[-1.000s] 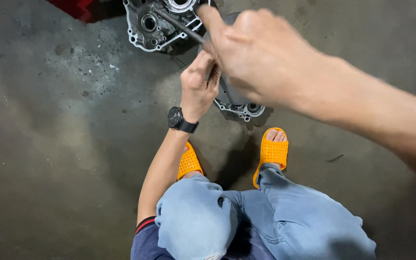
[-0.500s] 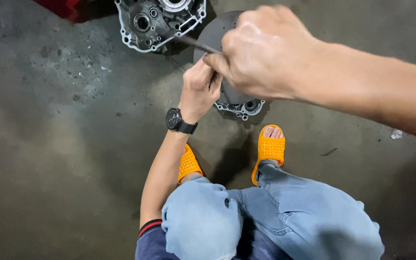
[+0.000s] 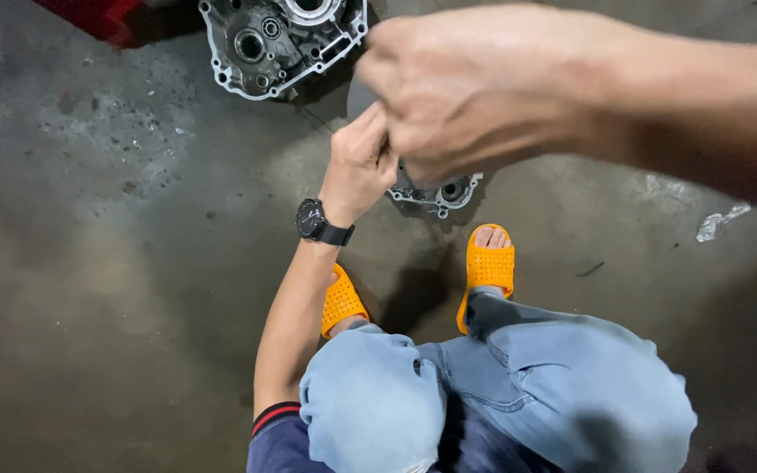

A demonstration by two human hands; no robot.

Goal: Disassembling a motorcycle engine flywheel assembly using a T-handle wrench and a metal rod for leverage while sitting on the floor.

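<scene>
I squat on a concrete floor. My left hand (image 3: 357, 162), with a black watch on its wrist, curls its fingers over the top edge of a small grey engine cover (image 3: 442, 191) that stands on the floor in front of my feet. My right hand (image 3: 475, 88) is close to the camera and blurred. It is closed in a fist right above the left hand and hides most of the cover. A thin dark tool (image 3: 319, 121) sticks out from under the fist toward a larger grey crankcase half (image 3: 278, 39) lying further away.
My knees in blue jeans (image 3: 501, 385) and my feet in orange slides (image 3: 486, 267) fill the lower middle. A red object (image 3: 102, 17) lies at the top left beside the crankcase. A crumpled scrap (image 3: 718, 223) lies on the floor at the right.
My right fist has come down and left until it meets my left hand over the cover. The thin tool, plainly seen before, is now mostly hidden. My left hand stays on the cover.
</scene>
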